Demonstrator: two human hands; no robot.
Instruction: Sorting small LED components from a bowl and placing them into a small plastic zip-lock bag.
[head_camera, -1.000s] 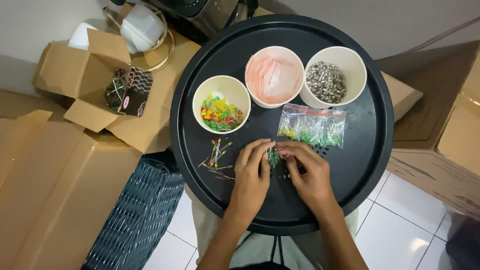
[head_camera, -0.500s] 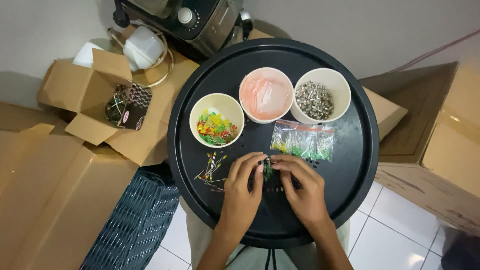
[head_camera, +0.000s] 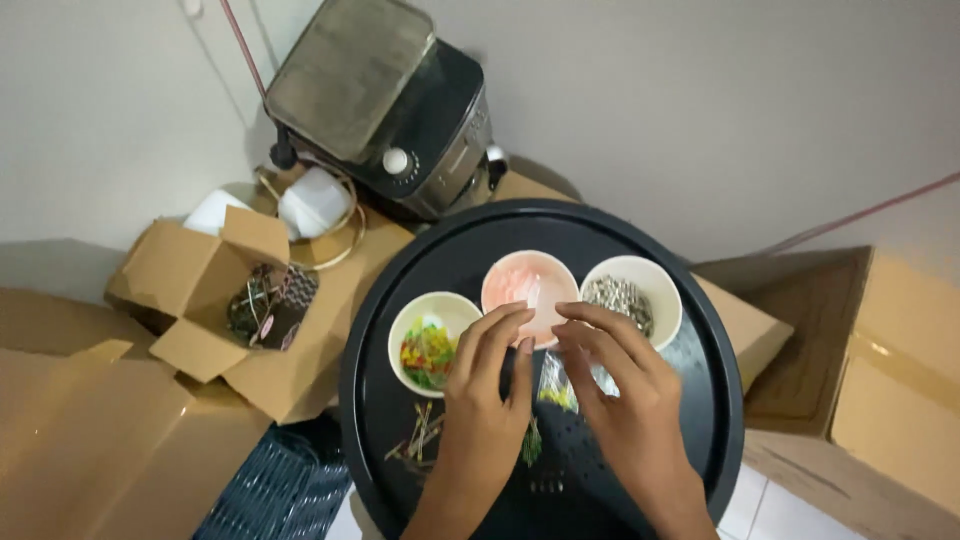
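Clear packet (head_camera: 556, 385): it lies on the black round tray (head_camera: 720, 400), mostly hidden under your hands; only a strip with yellow and green bits shows in the gap between them. You cannot tell its long axis from here.
Loose pins (head_camera: 418, 440): a small scatter on the tray, left of your left wrist and nearer to you than the bowls.
Bowl of coloured pieces (head_camera: 428, 345): leftmost of three, just left of your left hand, on the far half of the tray.
Left hand (head_camera: 490, 400): fingers stretched toward the far side, tips up at the pink bowl (head_camera: 530, 285). It is not clenched; whether the thumb pinches anything underneath, you cannot tell.
Green bits (head_camera: 531, 442): a thin bunch peeks out at the near edge of your left hand, between the two wrists.
Right hand (head_camera: 625, 400): fingers curled leftward over the packet, tips close to your left fingertips; the grip itself is hidden.
Bowl of grey pieces (head_camera: 628, 300): rightmost, just beyond your right knuckles.
Key relation: the packet sits directly beneath and between both hands, neither hand clearly nearer.
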